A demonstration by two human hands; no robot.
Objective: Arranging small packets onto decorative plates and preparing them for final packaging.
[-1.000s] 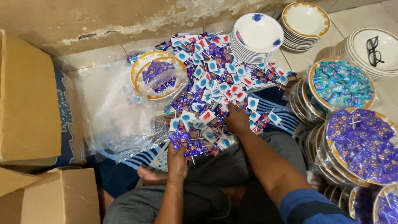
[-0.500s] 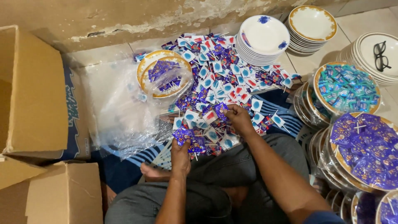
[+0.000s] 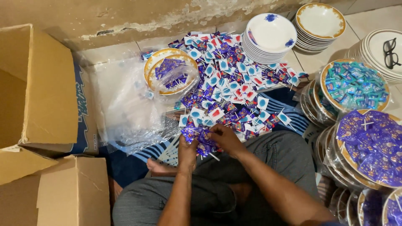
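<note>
My left hand (image 3: 187,147) grips a purple lollipop bunch (image 3: 200,138); my right hand (image 3: 224,138) pinches one; a loose grip could scatter them

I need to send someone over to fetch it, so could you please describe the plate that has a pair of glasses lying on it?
Start at the far right edge of the view, past the white bowl stack with blue flowers and the gold-rimmed stack. There stands a stack of white plates with dark rim lines. It alone carries black-framed glasses; the wrapped plates below it hold sweets.
</note>
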